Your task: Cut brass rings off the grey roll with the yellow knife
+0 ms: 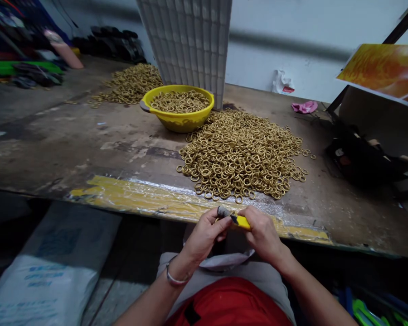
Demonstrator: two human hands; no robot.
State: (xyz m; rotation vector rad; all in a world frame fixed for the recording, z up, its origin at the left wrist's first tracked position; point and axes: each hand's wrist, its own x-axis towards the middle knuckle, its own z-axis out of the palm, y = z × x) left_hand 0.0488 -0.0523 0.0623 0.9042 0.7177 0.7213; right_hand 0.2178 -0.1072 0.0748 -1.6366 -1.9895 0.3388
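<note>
My right hand [263,233] is wrapped round a yellow utility knife [243,222], whose dark tip points left at my left fingers. My left hand [207,233] is pinched closed, a grey wrap [223,212] covering one fingertip. A sliver of brass-coloured ring shows between those fingers; most of it is hidden. Both hands meet just over the table's front edge. Right beyond them spreads a big heap of brass-coloured rings [241,154]. Behind it on the left stands a yellow basin [180,122] filled with similar rings.
A second ring pile [136,83] lies farther back left. One tall grey ribbed panel [193,40] stands behind the basin. Yellow tape [139,197] covers the front edge of the wooden table [71,149]. At right sits a black bag [367,158]; a white sack [54,267] lies below left.
</note>
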